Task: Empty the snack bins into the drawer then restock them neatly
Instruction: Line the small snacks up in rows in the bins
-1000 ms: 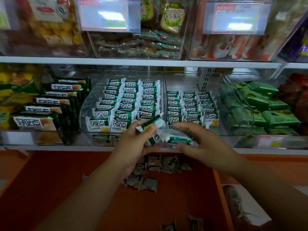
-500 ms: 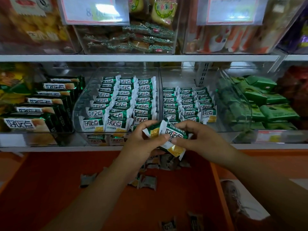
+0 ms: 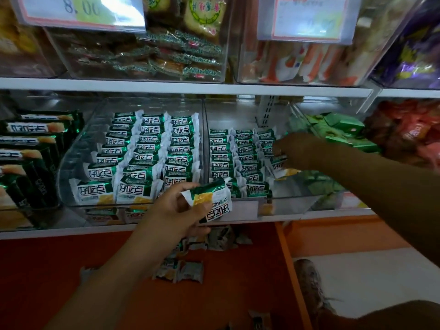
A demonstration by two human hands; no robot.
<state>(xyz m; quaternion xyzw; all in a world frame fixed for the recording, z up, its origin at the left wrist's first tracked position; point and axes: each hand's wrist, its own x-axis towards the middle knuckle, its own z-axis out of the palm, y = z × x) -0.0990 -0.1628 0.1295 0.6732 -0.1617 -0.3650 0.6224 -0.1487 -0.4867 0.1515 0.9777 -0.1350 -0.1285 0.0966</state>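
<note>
No longer meeting before the bins as half a second ago. Now reaching with the right hand (image 3: pixel 297 151) into the right-hand clear plastic bin (image 3: pixel 292 190), pinching a green-and-white foil snack packet (image 3: pixel 279 166) at the front of the third row. Gripping a second green-and-white packet (image 3: pixel 214 198) in the left hand (image 3: pixel 173 210), low at the bin fronts. Bare bin floor ahead of that row, along the right wall. Loose packets (image 3: pixel 181 270) down in the orange drawer (image 3: pixel 71 258).

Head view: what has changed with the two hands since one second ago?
The right hand carried one snack packet away from the left hand, rightward into the right bin. The left hand keeps holding a second packet before the bins. The stocked rows stayed.
</note>
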